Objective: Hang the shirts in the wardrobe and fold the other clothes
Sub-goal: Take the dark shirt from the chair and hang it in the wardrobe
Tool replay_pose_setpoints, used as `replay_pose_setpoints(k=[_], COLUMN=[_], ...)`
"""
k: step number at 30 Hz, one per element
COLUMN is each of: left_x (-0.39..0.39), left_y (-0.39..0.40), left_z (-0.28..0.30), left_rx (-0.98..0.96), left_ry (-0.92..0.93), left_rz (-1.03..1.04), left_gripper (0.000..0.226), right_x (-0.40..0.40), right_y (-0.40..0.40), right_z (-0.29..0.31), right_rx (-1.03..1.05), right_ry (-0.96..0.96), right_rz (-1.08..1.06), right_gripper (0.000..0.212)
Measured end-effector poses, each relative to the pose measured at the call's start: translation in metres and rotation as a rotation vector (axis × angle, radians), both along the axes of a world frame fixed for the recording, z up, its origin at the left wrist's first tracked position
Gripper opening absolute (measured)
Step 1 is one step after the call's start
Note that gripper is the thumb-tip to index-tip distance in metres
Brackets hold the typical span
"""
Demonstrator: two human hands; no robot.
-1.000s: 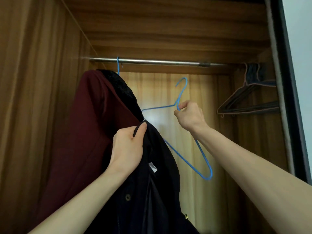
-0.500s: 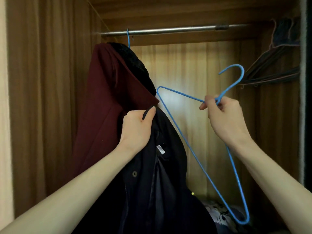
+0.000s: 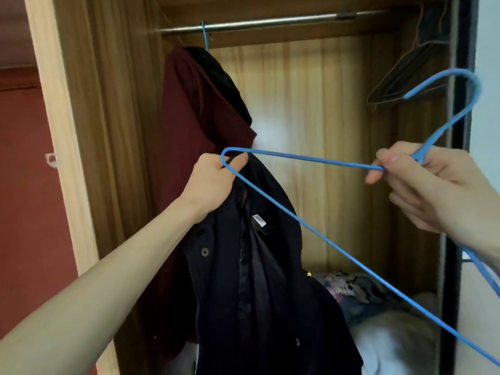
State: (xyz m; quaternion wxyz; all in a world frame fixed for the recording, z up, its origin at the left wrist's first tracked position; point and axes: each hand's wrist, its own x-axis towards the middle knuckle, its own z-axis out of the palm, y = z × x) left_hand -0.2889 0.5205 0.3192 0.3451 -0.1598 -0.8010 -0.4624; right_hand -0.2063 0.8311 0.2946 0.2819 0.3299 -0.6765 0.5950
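One hanger (image 3: 311,162) end now reaches left hand (image 3: 213,182).

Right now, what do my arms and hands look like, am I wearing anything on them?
Both forearms are bare as far as the frame shows: no sleeves, cuffs or gloves in view. The left hand and right hand show no rings, watch or bracelet on the sides facing the camera. Fingernails look short and unpainted. The upper arms are out of frame.

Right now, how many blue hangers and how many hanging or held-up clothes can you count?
Blue hangers: 2, the blue hanger in hand and the blue hanger on the rail
Clothes: 2, the dark jacket and the maroon garment
Total: 4
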Motion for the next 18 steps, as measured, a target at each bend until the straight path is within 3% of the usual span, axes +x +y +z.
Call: replay_pose_setpoints(k=[7,13,18], left_x=[0.032,0.087,0.139], left_y=[-0.036,-0.015,-0.007], left_z=[-0.006,-0.018,-0.055], left_rx=[-0.011,-0.414,-0.604], left_ry=[-0.177,0.018,0.044], left_rz=[-0.232,-0.084,0.031], left_gripper=[0.073,0.064,0.057], right_x=[0.047,0.066,0.083], right_y=[-0.018,-0.095,-0.146], right_z=[-0.035,-0.073,-0.112], right_rx=[0.154,0.242,0.105], right_ry=[-0.196,-0.205,-0.207], right_rz=[-0.068,-0.201,-0.344], right_gripper=[0.04,0.033,0.034])
